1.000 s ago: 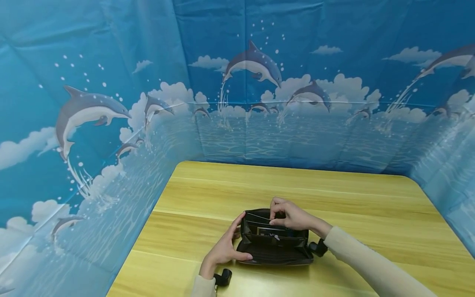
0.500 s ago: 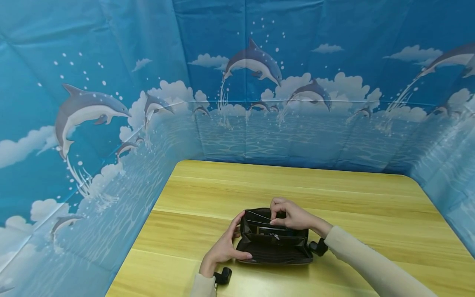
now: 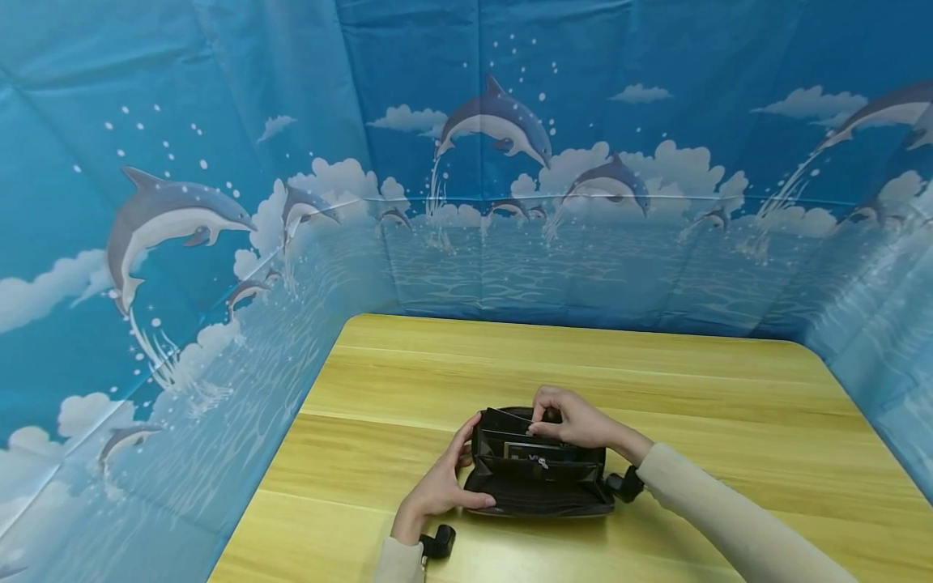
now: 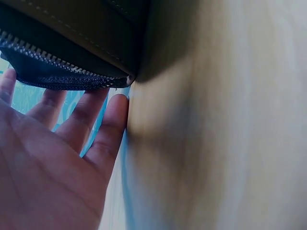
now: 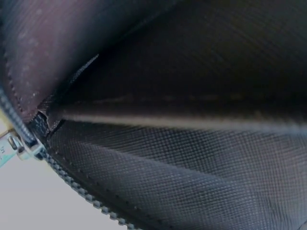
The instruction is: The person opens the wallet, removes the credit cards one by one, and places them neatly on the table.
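Note:
A dark zip-around wallet (image 3: 539, 506) lies unzipped on the table, its compartments spread. My left hand (image 3: 437, 488) holds its left end, thumb on the near flap and fingers behind the edge. In the left wrist view the fingers (image 4: 79, 117) reach along the wallet's zipped border (image 4: 72, 60). Over the back compartment, my right hand (image 3: 572, 419) pinches a dark flat card (image 3: 508, 422), whose lower part is hidden inside. A bank card (image 3: 528, 453) with pale lettering stands in a nearer slot. The right wrist view has only the wallet's lining (image 5: 192, 172) and zipper, no fingers.
A silver zipper pull (image 3: 543, 463) sits on the middle divider. The wood-grain table (image 3: 408, 380) extends around the wallet. Behind and beside it hangs a blue dolphin-print curtain (image 3: 452, 259). Black camera mounts (image 3: 439, 542) sit at both wrists.
The dark card has risen slightly out of the back compartment, with my right thumb and fingers shifting a little upward. My left hand and the wallet stay in place.

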The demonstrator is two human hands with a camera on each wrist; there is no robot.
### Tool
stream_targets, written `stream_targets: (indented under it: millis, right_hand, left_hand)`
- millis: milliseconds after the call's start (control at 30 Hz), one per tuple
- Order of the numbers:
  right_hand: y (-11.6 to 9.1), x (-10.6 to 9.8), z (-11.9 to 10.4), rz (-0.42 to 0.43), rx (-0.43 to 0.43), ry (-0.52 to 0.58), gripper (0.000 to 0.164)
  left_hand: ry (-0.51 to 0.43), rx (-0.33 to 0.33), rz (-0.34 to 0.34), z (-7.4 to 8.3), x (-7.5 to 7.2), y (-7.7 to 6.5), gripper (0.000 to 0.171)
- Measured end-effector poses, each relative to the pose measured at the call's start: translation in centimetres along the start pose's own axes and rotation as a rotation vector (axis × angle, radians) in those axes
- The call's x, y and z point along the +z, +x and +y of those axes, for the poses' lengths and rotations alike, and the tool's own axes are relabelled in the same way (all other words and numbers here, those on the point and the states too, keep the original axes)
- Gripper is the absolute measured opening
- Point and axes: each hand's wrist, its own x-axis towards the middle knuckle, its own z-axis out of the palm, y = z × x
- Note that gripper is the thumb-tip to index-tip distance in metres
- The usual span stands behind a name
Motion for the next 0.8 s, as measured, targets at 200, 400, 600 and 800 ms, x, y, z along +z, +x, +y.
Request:
stream_targets:
  millis: [200, 400, 600, 800]
  right_hand:
    - [0.0, 0.5, 2.2, 0.032, 0.017, -0.027, 0.007]
    - [-0.1, 0.9, 3.9, 0.059, 0.043, -0.043, 0.011]
    - [-0.1, 0.9, 3.2, 0.081, 0.047, -0.073, 0.020]
    - [0.0, 1.2, 3.7, 0.102, 0.087, -0.091, 0.021]
  left_hand:
    - [-0.014, -0.015, -0.017, 1.8, -0.1, -0.2, 0.113]
    - [-0.015, -0.008, -0.011, 1.6, -0.1, -0.2, 0.113]
    - [-0.027, -0.013, -0.013, 1.5, -0.1, -0.2, 0.112]
    - [-0.027, -0.018, -0.010, 1.6, -0.1, -0.2, 0.112]
